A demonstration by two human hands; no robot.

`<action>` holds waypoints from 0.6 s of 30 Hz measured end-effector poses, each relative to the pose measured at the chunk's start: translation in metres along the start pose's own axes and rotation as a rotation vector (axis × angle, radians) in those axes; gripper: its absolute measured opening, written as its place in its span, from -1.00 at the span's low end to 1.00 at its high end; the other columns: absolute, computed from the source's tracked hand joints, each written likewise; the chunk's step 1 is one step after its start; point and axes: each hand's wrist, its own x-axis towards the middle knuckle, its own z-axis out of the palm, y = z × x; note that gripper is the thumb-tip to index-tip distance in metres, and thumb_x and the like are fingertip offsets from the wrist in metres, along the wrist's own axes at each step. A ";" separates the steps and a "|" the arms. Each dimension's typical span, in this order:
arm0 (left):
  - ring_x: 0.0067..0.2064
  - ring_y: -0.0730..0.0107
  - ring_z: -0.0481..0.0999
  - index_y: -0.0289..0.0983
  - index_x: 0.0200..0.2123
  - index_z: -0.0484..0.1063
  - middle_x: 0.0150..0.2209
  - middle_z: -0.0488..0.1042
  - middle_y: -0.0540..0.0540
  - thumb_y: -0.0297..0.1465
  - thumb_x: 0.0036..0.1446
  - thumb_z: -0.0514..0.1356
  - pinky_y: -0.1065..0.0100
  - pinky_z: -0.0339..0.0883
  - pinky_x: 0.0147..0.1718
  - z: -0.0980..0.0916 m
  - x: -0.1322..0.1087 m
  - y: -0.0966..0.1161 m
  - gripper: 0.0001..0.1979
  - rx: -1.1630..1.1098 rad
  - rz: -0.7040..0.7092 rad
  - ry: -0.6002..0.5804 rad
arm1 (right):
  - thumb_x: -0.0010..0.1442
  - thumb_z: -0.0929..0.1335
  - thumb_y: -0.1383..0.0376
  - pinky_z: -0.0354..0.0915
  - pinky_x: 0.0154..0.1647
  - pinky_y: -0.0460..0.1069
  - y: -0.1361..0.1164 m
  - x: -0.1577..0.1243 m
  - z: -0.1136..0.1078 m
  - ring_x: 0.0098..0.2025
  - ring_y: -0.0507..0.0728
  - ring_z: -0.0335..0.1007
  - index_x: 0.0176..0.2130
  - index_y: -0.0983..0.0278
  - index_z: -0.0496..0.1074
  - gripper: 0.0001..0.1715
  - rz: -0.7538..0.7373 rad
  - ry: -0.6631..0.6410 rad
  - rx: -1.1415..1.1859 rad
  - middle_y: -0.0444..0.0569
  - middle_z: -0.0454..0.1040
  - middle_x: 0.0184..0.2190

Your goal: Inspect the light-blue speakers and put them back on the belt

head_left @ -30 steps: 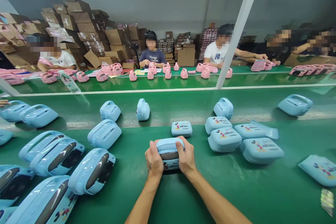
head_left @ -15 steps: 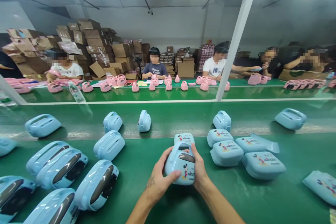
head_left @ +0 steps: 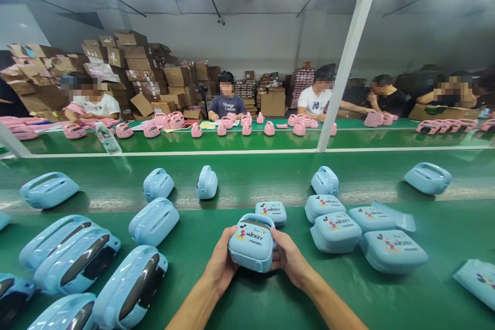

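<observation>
Both my hands hold one light blue case (head_left: 251, 243) with a cartoon mouse print just above the green belt (head_left: 240, 289). My left hand (head_left: 219, 263) wraps its left side and my right hand (head_left: 288, 258) grips its right side. The printed face tilts up toward me. Another printed blue case (head_left: 270, 211) lies just beyond it. A cluster of three similar cases (head_left: 335, 231) sits to the right.
Several larger blue shells with dark windows (head_left: 129, 281) crowd the left of the belt. More blue cases (head_left: 207, 183) ride a farther strip. A white post (head_left: 342, 77) rises ahead. Across a second table with pink cases (head_left: 247, 126), several people sit before stacked cartons.
I turned the case in my hands from upright on the belt to lying with its printed face up. The view rose a little.
</observation>
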 end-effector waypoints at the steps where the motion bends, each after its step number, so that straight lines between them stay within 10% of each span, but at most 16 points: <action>1: -0.50 0.37 0.48 -0.31 -0.37 0.50 -0.51 0.57 -0.03 -0.24 0.07 0.32 0.40 0.38 -0.47 -0.001 0.005 0.002 -0.77 -0.002 -0.020 0.004 | 0.08 0.40 -0.27 0.48 -0.51 0.01 0.002 0.001 -0.001 -0.45 0.22 0.61 -0.01 0.34 0.50 -0.18 -0.018 -0.002 -0.022 0.08 0.65 -0.40; 7: -0.46 0.36 0.50 -0.31 -0.35 0.52 -0.46 0.59 -0.04 -0.26 0.00 0.38 0.40 0.39 -0.44 -0.004 0.014 0.007 -0.76 -0.024 -0.060 -0.026 | 0.13 0.38 -0.26 0.54 -0.38 0.09 0.005 0.001 -0.004 -0.31 0.26 0.63 0.09 0.29 0.43 -0.18 -0.120 -0.072 -0.055 0.11 0.64 -0.22; 13: -0.07 0.09 0.56 -0.20 -0.01 0.54 -0.13 0.64 -0.11 -0.20 -0.24 0.54 0.30 0.42 -0.13 -0.026 0.011 0.009 -0.35 0.178 0.166 -0.335 | -0.09 0.61 0.03 0.29 0.23 0.22 0.007 -0.011 -0.006 0.16 0.35 0.43 0.23 0.18 0.32 -0.02 -0.338 -0.202 -0.214 0.06 0.50 0.13; 18: 0.10 -0.03 0.49 -0.20 0.06 0.53 -0.01 0.60 -0.17 -0.33 -0.28 0.57 0.18 0.34 0.08 -0.038 0.014 0.017 -0.27 0.412 0.231 -0.503 | -0.13 0.62 0.12 0.17 0.31 0.25 0.006 -0.014 -0.017 0.22 0.39 0.35 0.21 0.21 0.37 -0.04 -0.407 -0.127 -0.298 0.11 0.46 0.17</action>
